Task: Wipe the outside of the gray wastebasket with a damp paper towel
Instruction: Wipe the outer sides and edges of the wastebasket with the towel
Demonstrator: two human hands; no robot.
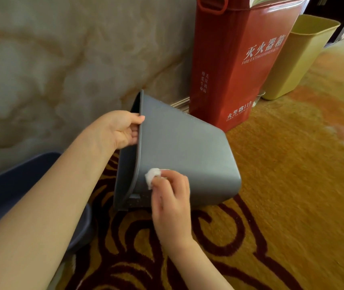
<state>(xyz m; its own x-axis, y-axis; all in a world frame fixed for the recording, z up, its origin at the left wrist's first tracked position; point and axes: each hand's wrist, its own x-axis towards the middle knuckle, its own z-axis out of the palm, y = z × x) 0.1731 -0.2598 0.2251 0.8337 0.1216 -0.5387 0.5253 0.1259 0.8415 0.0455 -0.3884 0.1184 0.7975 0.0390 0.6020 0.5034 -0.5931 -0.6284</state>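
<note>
Tipping the gray wastebasket (pixel 183 151) onto its side on the patterned carpet (pixel 292 185), a person's left hand (pixel 123 129) clamps the rim, apparently to steady it and turn its outer wall upward. The right hand (pixel 171 197) pinches a wadded paper towel (pixel 152 176) against that wall near the rim. A red fire extinguisher box (pixel 238 59) stands just behind.

Warm, soft indoor light, mildly soft picture

Glare streaks the red fire extinguisher box (pixel 244 59); carpet (pixel 292 185) blurs toward the right edge; wide-angle bending tilts upright lines near the frame edges.
</note>
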